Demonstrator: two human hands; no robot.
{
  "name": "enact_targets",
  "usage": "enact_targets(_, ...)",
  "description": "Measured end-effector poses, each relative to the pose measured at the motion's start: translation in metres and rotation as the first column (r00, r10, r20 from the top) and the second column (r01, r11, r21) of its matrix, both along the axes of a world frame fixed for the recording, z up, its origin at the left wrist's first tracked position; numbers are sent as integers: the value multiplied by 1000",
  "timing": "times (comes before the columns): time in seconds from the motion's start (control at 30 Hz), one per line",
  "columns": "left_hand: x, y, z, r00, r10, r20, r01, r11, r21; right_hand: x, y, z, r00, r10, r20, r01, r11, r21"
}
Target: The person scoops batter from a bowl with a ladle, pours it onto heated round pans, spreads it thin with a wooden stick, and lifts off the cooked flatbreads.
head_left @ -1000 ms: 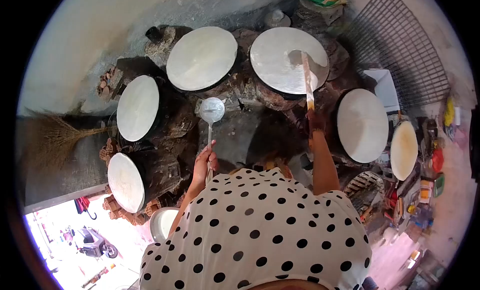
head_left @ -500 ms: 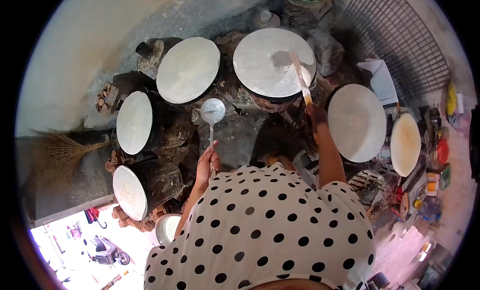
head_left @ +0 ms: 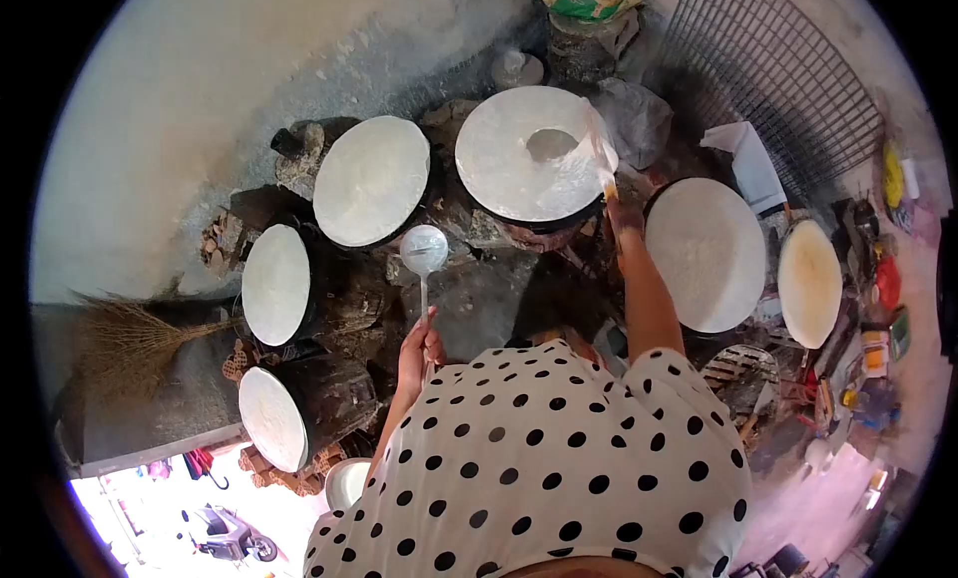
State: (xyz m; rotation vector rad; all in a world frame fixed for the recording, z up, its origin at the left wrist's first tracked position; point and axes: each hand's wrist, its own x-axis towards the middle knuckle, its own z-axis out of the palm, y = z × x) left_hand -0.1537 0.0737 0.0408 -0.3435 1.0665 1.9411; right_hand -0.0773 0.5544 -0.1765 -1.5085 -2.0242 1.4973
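Holding: left hand [head_left: 421,349] grip clamped on ladle [head_left: 424,250], its bowl on the wearer's side of the gap between rear-left griddle [head_left: 372,182] and rear-right griddle [head_left: 494,169]; right hand [head_left: 626,219] grip clamped on wooden spatula [head_left: 602,157], blurred, at rear-right griddle's right edge, contact unclear; white layer [head_left: 519,109] there surrounds a round grey patch [head_left: 551,145].

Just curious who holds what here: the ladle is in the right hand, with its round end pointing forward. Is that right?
Not quite: the head view shows the ladle in the left hand, not the right. Its round end does point forward.
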Motion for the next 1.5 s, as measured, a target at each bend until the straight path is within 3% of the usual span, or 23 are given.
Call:
enact_targets(0.07, 0, -2, 1, 1000, -17, -11, 17, 1000, 17, -15, -10, 42, 996, -88, -14, 85, 985, -148)
enact_targets(0.13, -3, -7, -2, 997, -47, -57, 49, 998, 28, -20, -36, 106, 990, 62, -123, -108, 906, -409)
enact_targets(0.17, -3, -9, -3, 993, -73, -97, 77, 996, 36, -20, -46, 56, 927, 266, -266, -137, 897, 421)
enact_targets(0.23, 0, -5, 5, 996, -15, -87, 13, 1000, -21, 5, -98, 71, 982, 23, -187, 79, 852, 517)
enact_targets(0.27, 0, -7, 5, 997, 0, -75, -2, 1000, -29, 9, -118, 61, 940, -93, -328, 253, 836, 487)
enact_targets(0.37, 0, -16, -4, 998, 15, -60, -18, 998, -58, -18, -135, 8, 948, -265, -178, 319, 828, 461)
enact_targets(0.43, 0, -23, -12, 998, -40, -53, 37, 998, -50, -41, -129, 82, 971, -163, 173, 141, 982, 129)
enact_targets(0.47, 0, -22, -6, 996, -71, -53, 66, 995, -78, -53, -110, 34, 978, 67, 199, -178, 769, 614)
enact_targets(0.6, -3, -20, -4, 997, -68, -27, 67, 997, -35, -29, -105, 49, 966, 16, -259, 71, 943, 325)
enact_targets(0.73, -1, -21, -4, 988, -94, -126, 83, 993, -87, -19, -123, -27, 986, -62, -156, 120, 907, 403)
enact_targets(0.8, 0, -21, -7, 992, -85, -90, 79, 994, -75, -30, -98, -3, 982, 186, -30, -166, 931, 324)
enact_targets(0.87, 0, -18, -5, 994, -85, -63, 82, 995, -59, -32, -94, 108, 986, 94, -141, -116, 981, -156)
enact_targets(0.9, 2, -16, -1, 996, -76, -47, 73, 996, -53, -32, -88, 91, 985, 96, -143, -118, 981, -155)
enact_targets(0.93, 3, -14, 1, 997, -66, -29, 64, 997, -46, -33, -78, 56, 992, 110, -62, -101, 987, 125)
enact_targets(1.0, 6, -14, -2, 997, -63, -48, 60, 997, -52, -42, -84, -2, 910, -51, -412, 104, 989, 106)
enact_targets(1.03, 5, -13, -4, 996, -61, -70, 57, 997, -58, -39, -83, 15, 908, -48, -416, 102, 989, 110)
enact_targets(1.1, 6, -14, -8, 998, -51, -45, 49, 998, -43, -24, -82, 60, 945, 203, -255, -167, 973, 157)
enact_targets(1.2, 8, -9, -4, 998, -46, -38, 43, 996, -73, -19, -55, 8, 923, 226, -312, -131, 946, 298)
enact_targets(1.27, 6, -7, -3, 997, -48, -59, 41, 992, -123, -19, -53, 1, 932, 175, -318, -152, 984, 95)
enact_targets(1.37, -5, 5, -12, 992, -121, -45, 112, 981, -156, -10, -52, 51, 955, 241, -171, -221, 967, 127)
enact_targets(1.4, -11, 14, -12, 979, -192, -64, 176, 963, -204, -10, -52, 71, 954, 232, -189, -188, 956, 227)
enact_targets(1.47, -23, 35, -14, 964, -257, -71, 231, 938, -259, -13, -29, 28, 937, 342, -76, -298, 891, 342)
enact_targets(1.5, -32, 48, -15, 946, -311, -90, 277, 921, -273, -10, -37, 42, 947, 304, -102, -274, 932, 238)
